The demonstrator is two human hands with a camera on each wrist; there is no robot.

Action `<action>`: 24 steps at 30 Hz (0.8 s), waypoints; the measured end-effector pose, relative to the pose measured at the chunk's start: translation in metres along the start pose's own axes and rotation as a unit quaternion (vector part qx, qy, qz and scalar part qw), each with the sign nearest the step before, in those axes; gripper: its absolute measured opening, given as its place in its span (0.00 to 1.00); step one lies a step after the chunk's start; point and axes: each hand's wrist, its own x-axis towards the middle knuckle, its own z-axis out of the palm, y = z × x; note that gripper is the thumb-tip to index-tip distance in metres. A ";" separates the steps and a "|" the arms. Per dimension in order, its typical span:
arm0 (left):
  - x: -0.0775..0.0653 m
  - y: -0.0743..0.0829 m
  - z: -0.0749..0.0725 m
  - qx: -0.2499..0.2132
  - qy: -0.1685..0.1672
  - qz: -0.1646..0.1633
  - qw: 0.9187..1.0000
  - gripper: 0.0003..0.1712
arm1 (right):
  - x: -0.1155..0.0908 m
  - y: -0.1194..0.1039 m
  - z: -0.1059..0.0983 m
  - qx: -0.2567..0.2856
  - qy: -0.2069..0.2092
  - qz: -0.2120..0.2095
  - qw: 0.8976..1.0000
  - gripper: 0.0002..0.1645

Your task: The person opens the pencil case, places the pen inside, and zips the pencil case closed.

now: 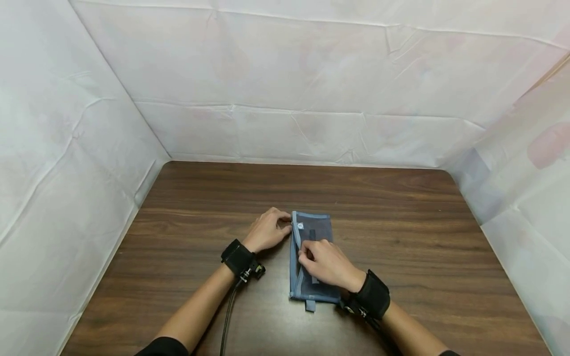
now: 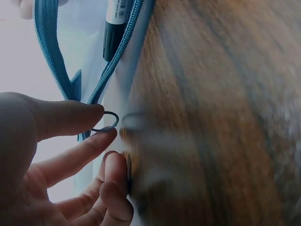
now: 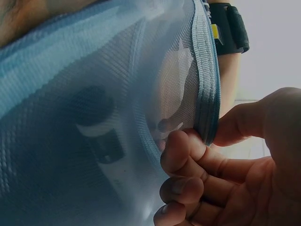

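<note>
A blue mesh zipper pouch (image 1: 317, 222) lies on the table, its zipper along the left side and partly unzipped. My left hand (image 1: 267, 230) is at the far end of that side. In the left wrist view its thumb and index finger pinch a small ring (image 2: 117, 120) at the zipper's end. A marker (image 2: 113, 40) with a dark cap shows inside the opening. My right hand (image 1: 328, 262) reaches over the pouch and pinches one zippered edge (image 3: 205, 89) between thumb and fingers. Through the mesh in the right wrist view, a dark and white shape is blurred.
The pouch rests on a brown wood-grain table (image 1: 200, 198). White sheeting (image 1: 294, 133) stands along the back and both sides. Each wrist wears a black strap with a camera, and a cable (image 1: 228, 316) runs from the left one toward the front.
</note>
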 end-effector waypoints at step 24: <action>0.003 -0.005 0.001 -0.091 0.000 0.025 0.996 0.11 | -0.001 0.000 0.000 -0.013 0.005 0.010 1.000 0.15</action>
